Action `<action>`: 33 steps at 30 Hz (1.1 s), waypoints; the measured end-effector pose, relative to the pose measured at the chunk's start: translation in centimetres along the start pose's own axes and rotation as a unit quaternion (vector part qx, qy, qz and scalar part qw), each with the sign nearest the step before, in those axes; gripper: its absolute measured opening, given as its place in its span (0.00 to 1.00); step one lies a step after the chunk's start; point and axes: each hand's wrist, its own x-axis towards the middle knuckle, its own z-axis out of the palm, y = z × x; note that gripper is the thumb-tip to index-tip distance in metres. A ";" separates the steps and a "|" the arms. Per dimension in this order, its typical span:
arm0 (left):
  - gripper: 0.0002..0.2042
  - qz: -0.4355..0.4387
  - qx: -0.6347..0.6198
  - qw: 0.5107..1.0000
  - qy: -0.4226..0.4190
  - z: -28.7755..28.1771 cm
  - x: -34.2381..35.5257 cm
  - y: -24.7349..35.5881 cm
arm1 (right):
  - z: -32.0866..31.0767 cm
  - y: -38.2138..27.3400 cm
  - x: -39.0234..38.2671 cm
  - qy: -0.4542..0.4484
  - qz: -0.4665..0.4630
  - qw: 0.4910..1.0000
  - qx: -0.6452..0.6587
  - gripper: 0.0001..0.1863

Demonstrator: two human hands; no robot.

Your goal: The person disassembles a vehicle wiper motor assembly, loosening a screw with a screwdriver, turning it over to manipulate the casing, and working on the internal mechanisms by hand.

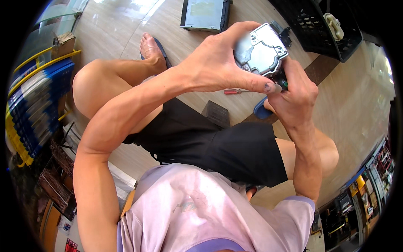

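Note:
A silver metal housing (pixel 265 46) with a stamped, contoured face and dark fittings along its right side is up near the top of the view. My left hand (pixel 226 63) grips it from the left, thumb along its lower edge and fingertips round the top. My right hand (pixel 289 92) is closed at its lower right corner, holding it near a dark part with a bit of green. What else the right fingers touch is hidden. Below the housing a screwdriver (pixel 231 91) with a red handle lies on the tiled floor.
A grey metal box (pixel 202 10) stands at the top; a black slatted crate (pixel 342 35) holds a pale object at upper right. A dark block (pixel 215 112) sits between my legs. Blue and yellow stacked items (pixel 35 98) line the left; shelves with assorted goods (pixel 365 189) are lower right.

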 end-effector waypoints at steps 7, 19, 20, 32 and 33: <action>0.47 0.005 0.067 0.998 0.016 -0.1 -0.2 0.3 | 0.5 -0.3 0.0 0.017 -0.012 1.000 0.005 0.27; 0.38 0.049 0.131 0.989 0.045 -0.3 0.1 -0.1 | -0.4 -0.5 0.3 -0.075 0.042 0.995 0.043 0.21; 0.38 0.048 0.132 0.989 0.046 -0.4 0.0 -0.2 | -0.8 -0.6 0.6 -0.108 0.045 0.993 0.019 0.19; 0.39 0.068 0.242 0.967 0.050 -0.3 -1.0 0.4 | -5.8 0.3 2.9 0.049 0.117 0.992 0.012 0.17; 0.39 0.083 0.251 0.963 0.057 -0.3 -1.1 0.4 | -5.7 0.9 3.0 0.049 0.117 0.992 0.012 0.17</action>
